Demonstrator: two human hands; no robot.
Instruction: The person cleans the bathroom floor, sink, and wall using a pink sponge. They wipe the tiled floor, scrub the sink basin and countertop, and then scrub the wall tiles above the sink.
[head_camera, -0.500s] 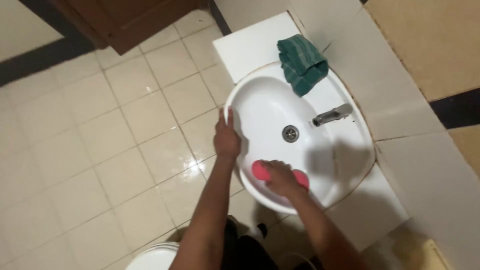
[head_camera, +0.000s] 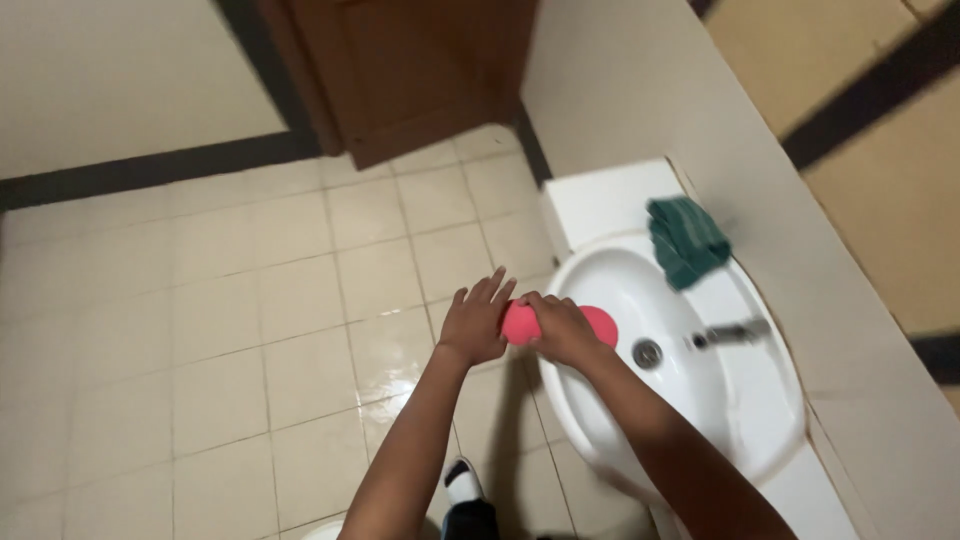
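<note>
My right hand grips a pink sponge-like pad and holds it at the near left rim of a white washbasin. My left hand sits just to the left of it, fingers spread, its fingertips touching the pad's left end. Both hands hover over the basin's edge, above the tiled floor. The middle of the pad is hidden under my right hand.
A folded green cloth lies on the basin's far rim. A metal tap and a drain are in the basin. Beige floor tiles spread to the left, a brown wooden door stands beyond. My foot is below.
My right hand has lifted the pink pad from the basin's near inside wall to its left rim. My left hand has left the rim and joined the pad. The view has shifted.
</note>
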